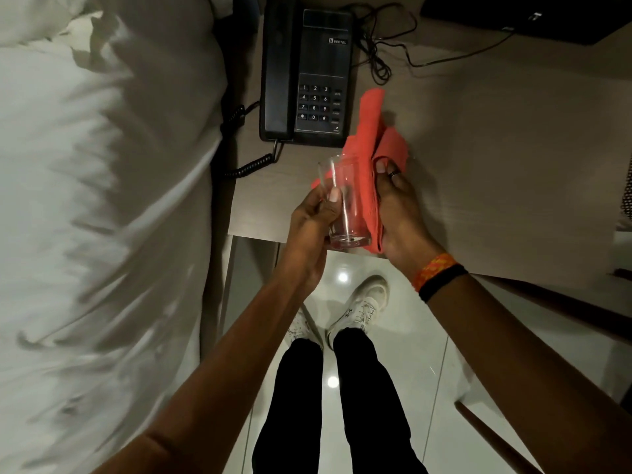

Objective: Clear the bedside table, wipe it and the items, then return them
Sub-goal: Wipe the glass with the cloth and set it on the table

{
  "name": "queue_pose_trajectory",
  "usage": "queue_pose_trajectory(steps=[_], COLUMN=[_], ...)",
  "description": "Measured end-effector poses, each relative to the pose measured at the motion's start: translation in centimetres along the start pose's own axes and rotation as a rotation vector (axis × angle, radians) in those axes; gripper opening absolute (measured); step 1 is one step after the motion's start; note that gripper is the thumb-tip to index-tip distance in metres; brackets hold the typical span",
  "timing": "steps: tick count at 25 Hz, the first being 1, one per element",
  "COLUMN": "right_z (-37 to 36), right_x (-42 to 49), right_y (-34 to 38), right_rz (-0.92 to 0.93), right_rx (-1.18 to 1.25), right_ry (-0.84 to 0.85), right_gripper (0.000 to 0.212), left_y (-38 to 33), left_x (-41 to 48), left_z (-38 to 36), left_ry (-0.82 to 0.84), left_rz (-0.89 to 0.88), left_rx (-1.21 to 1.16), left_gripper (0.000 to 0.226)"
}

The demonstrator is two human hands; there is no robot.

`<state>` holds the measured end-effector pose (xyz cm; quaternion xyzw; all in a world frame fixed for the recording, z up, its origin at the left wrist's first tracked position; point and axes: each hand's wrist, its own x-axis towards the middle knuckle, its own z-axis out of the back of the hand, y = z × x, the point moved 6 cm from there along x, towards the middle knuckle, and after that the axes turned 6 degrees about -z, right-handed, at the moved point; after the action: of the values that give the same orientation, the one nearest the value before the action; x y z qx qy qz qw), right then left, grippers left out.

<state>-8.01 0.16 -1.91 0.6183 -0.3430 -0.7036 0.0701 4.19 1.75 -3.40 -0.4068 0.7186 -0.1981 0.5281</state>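
Note:
A clear drinking glass [346, 206] is held over the near edge of the pale wooden bedside table [478, 159]. My left hand [309, 224] grips the glass from the left side, thumb across its wall. My right hand [398, 213] presses an orange-red cloth [371, 145] against the right side of the glass; the cloth's free end sticks up past the rim. A black corded telephone [306, 77] lies on the table at the back left.
A bed with white linen [102, 200] borders the table on the left. The coiled phone cord [249, 165] hangs between bed and table, and thin black cables [383, 46] lie behind the phone. A dark object [547, 15] sits at the back right. Glossy floor tiles [410, 354] lie below.

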Motion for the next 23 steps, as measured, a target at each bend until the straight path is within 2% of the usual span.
queue_pose_trajectory(steps=[3, 7, 10, 13, 15, 18, 20, 21, 23], right_z=[0.5, 1.9, 2.8, 3.1, 2.8, 2.5, 2.6, 2.8, 3.5], right_x=[-2.4, -3.9, -3.2, -2.9, -2.2, -0.3, 0.3, 0.3, -0.2], right_y=[-2.0, -2.4, -0.6, -0.2, -0.8, -2.9, -3.1, -2.5, -0.4], right_rz=[0.005, 0.119, 0.408, 0.653, 0.767, 0.674, 0.62, 0.628, 0.667], right_rx=[-0.118, -0.286, -0.57, -0.745, -1.052, -1.576, -1.594, -1.502, -1.13], right_ry=[0.06, 0.116, -0.044, -0.183, -0.219, -0.164, -0.086, -0.076, -0.101], right_gripper=[0.029, 0.029, 0.031, 0.039, 0.041, 0.047, 0.052, 0.052, 0.045], left_y=[-0.4, -0.9, -1.6, -2.9, -3.9, -5.0, -5.2, -5.1, -4.2], left_x=[0.2, 0.8, 1.2, 2.1, 2.5, 2.4, 2.0, 1.9, 1.7], left_z=[0.0, 1.1, 2.6, 5.0, 6.4, 7.1, 6.3, 5.4, 2.9], left_ry=[-0.071, -0.159, -0.22, -0.321, -0.371, -0.384, -0.324, -0.276, -0.182], left_rz=[0.012, 0.037, 0.023, 0.02, 0.018, -0.018, -0.034, -0.038, -0.029], left_rx=[0.003, 0.071, 0.048, 0.002, 0.012, 0.02, 0.034, 0.049, 0.116], left_gripper=[0.02, 0.033, 0.027, 0.022, 0.03, 0.041, 0.046, 0.05, 0.046])
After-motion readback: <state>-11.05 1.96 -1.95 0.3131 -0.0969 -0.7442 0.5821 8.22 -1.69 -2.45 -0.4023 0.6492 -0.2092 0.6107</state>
